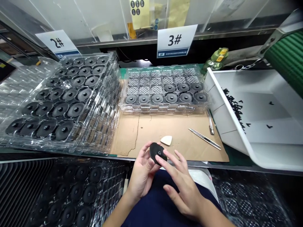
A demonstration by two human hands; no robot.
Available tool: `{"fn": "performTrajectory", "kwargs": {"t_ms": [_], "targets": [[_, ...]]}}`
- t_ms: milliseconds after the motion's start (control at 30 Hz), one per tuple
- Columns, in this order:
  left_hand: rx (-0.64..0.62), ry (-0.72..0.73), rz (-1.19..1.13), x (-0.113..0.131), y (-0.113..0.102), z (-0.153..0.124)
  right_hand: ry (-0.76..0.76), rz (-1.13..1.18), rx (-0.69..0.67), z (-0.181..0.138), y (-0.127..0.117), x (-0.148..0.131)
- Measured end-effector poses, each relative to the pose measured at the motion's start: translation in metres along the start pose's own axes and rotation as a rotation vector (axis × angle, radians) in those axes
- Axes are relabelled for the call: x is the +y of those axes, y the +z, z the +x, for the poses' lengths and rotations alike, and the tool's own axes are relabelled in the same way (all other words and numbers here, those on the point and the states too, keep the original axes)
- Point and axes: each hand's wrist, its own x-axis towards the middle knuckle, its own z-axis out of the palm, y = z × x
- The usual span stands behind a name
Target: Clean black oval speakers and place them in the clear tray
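Note:
A round black disc-shaped part (156, 151) with a small ring at its centre is held up just above the table's front edge. My left hand (143, 170) grips it by the rim from the left, fingers wrapped behind. My right hand (181, 183) has its fingers stretched out, with the index and middle fingertips touching the disc's face and the thumb apart. Beyond the disc, a small white wedge-shaped piece (166, 140) lies on the brown cardboard (151, 126). Tweezers (204, 138) rest to the right on the same cardboard.
A clear tray (163, 107) at the back holds several black discs beside vacant pockets. Stacked trays of discs (94, 126) stand left. On the right are a white bin (227, 119) with small black pieces, a metal pen-like tool (210, 123) and a green bottle (216, 61).

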Motion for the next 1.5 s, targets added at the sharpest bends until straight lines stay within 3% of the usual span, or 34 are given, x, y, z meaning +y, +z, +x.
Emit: {"fn": "performTrajectory", "kwargs": {"t_ms": [200,400,500,633,767,933,1067,1200,1333,1400,1500], "targets": [[-0.062,-0.061,-0.051,0.008,0.005,-0.008,0.013,-0.073,0.079,-0.008,-0.013,0.017],[-0.169,-0.267,-0.066,0.017,0.006,-0.012,-0.047,-0.077,-0.049,0.004,-0.017,0.035],[-0.205,-0.299,-0.068,0.017,0.002,-0.013,0.184,-0.16,-0.017,-0.005,-0.001,0.063],[-0.157,-0.287,-0.053,0.013,-0.002,-0.013,0.519,-0.343,0.067,-0.037,0.029,0.107],[-0.128,-0.26,-0.035,0.013,-0.004,-0.011,0.563,-0.433,0.022,-0.081,0.043,0.122],[-0.138,-0.243,-0.016,0.014,-0.002,-0.007,0.474,-0.425,-0.072,-0.126,0.034,0.114],[-0.126,-0.239,0.007,0.014,0.002,-0.006,0.505,-0.407,-0.037,-0.131,0.022,0.101],[-0.121,-0.248,0.057,0.014,0.007,-0.008,0.488,-0.275,0.069,-0.094,-0.002,0.061],[-0.128,-0.247,0.056,0.014,0.009,-0.009,0.096,0.021,0.132,-0.043,-0.021,0.02],[-0.143,-0.251,0.051,0.015,0.009,-0.01,-0.075,0.072,0.098,-0.027,-0.022,0.015],[-0.154,-0.254,0.062,0.017,0.009,-0.013,-0.052,0.064,0.112,-0.018,-0.019,0.021]]}}
